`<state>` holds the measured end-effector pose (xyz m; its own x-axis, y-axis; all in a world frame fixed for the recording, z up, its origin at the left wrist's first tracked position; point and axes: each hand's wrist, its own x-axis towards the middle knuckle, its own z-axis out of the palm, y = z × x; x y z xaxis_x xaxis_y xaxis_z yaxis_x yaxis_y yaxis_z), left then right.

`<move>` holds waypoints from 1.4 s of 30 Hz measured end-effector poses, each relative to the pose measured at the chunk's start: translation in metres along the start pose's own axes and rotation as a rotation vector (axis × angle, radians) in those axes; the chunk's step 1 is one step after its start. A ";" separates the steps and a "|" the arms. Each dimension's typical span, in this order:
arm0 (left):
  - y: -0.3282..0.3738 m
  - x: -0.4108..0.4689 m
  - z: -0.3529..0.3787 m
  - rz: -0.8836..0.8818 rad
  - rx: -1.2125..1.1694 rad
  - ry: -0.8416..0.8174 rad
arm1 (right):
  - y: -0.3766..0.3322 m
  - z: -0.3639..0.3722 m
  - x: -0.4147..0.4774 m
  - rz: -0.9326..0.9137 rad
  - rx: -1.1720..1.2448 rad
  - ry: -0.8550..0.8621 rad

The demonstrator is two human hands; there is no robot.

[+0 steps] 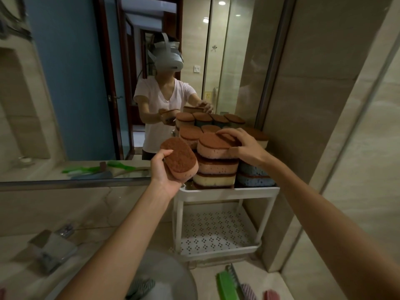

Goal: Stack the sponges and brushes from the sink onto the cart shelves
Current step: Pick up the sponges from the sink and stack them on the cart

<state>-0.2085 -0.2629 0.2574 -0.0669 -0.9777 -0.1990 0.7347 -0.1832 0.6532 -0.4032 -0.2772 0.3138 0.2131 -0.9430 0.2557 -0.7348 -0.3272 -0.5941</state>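
My left hand (pixel 162 169) holds a pink sponge with a brown scrub face (pixel 180 160), tilted, just left of the cart's top shelf. My right hand (pixel 242 146) rests on the top pink sponge (pixel 213 148) of a stack of sponges (pixel 214 172) on the white cart (pixel 227 192). Blue sponges (pixel 254 176) are stacked to the right under my wrist. More sponges stand behind, against the mirror. The cart's lower perforated shelf (pixel 214 230) holds nothing. A green brush (pixel 227 286) lies on the counter below.
A mirror (pixel 75 83) behind the cart reflects me and the sponges. A tiled wall (pixel 324 126) stands close on the right. The round sink basin (pixel 168 278) sits bottom centre, with a chrome faucet (pixel 52 245) to its left. Small pink and red brushes lie by the green one.
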 end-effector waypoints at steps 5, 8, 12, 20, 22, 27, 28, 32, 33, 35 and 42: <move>-0.001 0.001 0.000 -0.005 0.016 0.009 | 0.007 0.009 0.004 -0.015 -0.121 -0.015; -0.001 0.001 0.000 0.005 0.029 0.019 | 0.014 0.014 0.003 -0.010 -0.233 -0.002; -0.001 -0.005 0.005 0.121 0.126 0.003 | 0.012 0.013 -0.002 -0.018 -0.349 0.003; 0.001 -0.011 0.049 0.367 0.493 -0.021 | -0.011 0.012 -0.028 -0.335 -0.066 0.217; -0.002 -0.013 0.066 0.394 0.539 -0.006 | -0.011 0.009 -0.032 -0.336 -0.086 0.224; -0.017 -0.012 0.102 0.302 0.490 -0.150 | -0.001 -0.014 -0.036 -0.256 -0.275 0.375; -0.021 -0.012 0.109 0.282 0.518 -0.194 | 0.003 -0.020 -0.036 -0.225 -0.265 0.403; -0.031 -0.015 0.111 0.633 1.101 -0.232 | 0.027 -0.043 -0.037 -0.077 -0.303 0.449; -0.033 -0.012 0.107 0.789 1.280 -0.193 | 0.033 -0.048 -0.039 -0.021 -0.347 0.444; -0.039 -0.005 0.099 0.948 1.610 -0.134 | 0.042 -0.053 -0.045 0.054 -0.439 0.389; -0.062 0.012 0.079 0.996 1.942 -0.084 | 0.061 -0.037 -0.043 0.047 -0.562 0.204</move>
<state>-0.3083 -0.2711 0.2723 -0.2627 -0.7823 0.5648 -0.8649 0.4503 0.2215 -0.4806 -0.2548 0.2947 0.0845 -0.9067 0.4133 -0.9803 -0.1501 -0.1287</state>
